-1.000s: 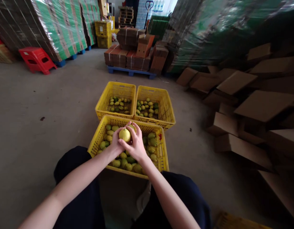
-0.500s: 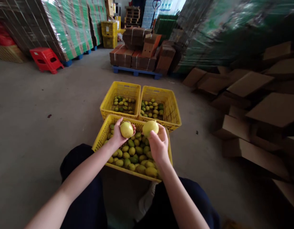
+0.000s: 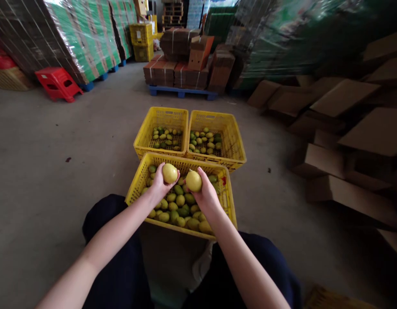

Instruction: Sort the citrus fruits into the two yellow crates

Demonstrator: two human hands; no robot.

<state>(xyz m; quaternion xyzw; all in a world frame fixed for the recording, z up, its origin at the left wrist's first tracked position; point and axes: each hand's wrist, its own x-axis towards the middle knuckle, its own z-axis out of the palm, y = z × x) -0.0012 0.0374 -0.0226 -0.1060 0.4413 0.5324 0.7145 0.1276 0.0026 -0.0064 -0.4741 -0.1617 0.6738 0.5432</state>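
My left hand [image 3: 159, 185] is closed round a yellow lemon [image 3: 170, 173], which faces up between thumb and fingers. Close by on the right, my right hand [image 3: 206, 191] grips a second yellow lemon [image 3: 193, 181], its stem end turned up and to the left. Both hands are above the near yellow crate [image 3: 232, 210], apart from each other. Many green and yellow lemons [image 3: 180, 200] lie in that crate, partly hidden by my hands and forearms.
Behind stand two yellow crates, the left one [image 3: 137, 143] and the right one [image 3: 240, 150], each with some fruit on its floor. Flattened cartons sit on a blue pallet [image 3: 182, 92]. A red stool [image 3: 58, 83] is at left; loose cardboard boxes [image 3: 343, 171] are piled at right.
My right hand has turned its lemon and brought it slightly left and down, nearer the left one. My left hand still holds its lemon. The camera view has shifted a little.
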